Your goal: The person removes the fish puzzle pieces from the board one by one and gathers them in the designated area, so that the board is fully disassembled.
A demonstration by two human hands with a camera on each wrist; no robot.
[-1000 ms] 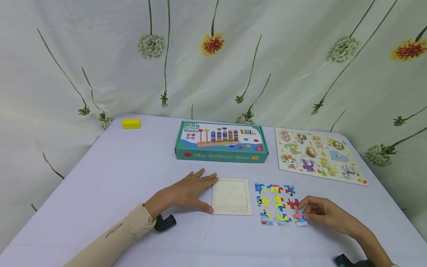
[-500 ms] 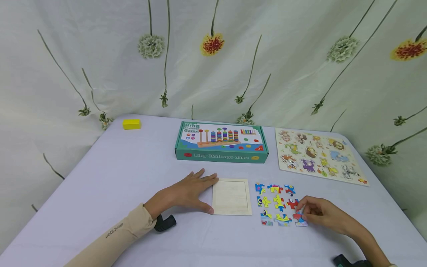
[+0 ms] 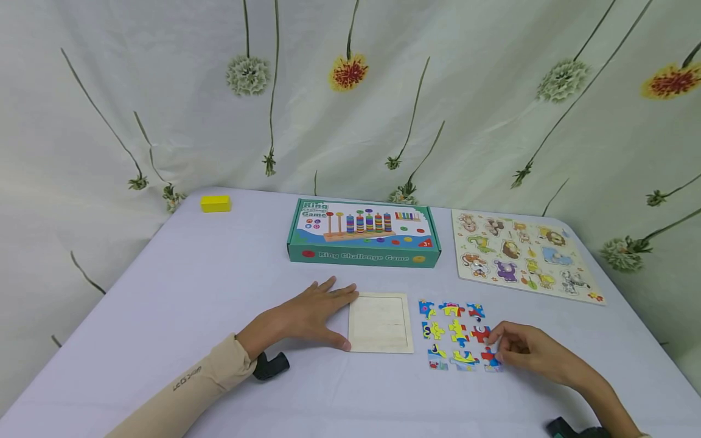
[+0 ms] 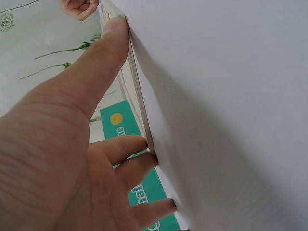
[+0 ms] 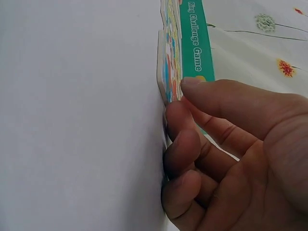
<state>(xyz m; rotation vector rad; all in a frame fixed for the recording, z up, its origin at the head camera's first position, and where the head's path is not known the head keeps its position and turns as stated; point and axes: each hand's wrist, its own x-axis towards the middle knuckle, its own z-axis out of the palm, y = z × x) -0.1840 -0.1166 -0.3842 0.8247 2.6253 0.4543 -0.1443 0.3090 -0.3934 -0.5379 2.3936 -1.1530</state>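
A shallow square wooden puzzle tray (image 3: pixel 381 322) lies in front. Against its left edge rests my left hand (image 3: pixel 303 317), palm low and fingers spread; in the left wrist view the thumb and fingertips touch the tray's side (image 4: pixel 137 91). Right of the tray, several colourful jigsaw pieces (image 3: pixel 459 331) lie in three rows with narrow gaps. My right hand (image 3: pixel 539 353) has curled fingers and pinches the front right jigsaw piece (image 3: pixel 490 358) at its right edge. In the right wrist view the thumb and forefinger are at the end of that piece (image 5: pixel 171 72), partly covering it.
Behind the tray stands a green Ring Challenge Game box (image 3: pixel 364 234). An animal peg puzzle board (image 3: pixel 526 255) lies at the back right, and a yellow block (image 3: pixel 216 203) at the far left corner. A flowered cloth (image 3: pixel 350 121) hangs behind the white-covered table.
The jigsaw piece at my right fingertips has shifted slightly left, settling flatter among the others, and the right hand has moved slightly left with it. My left hand and the tray have stayed put.
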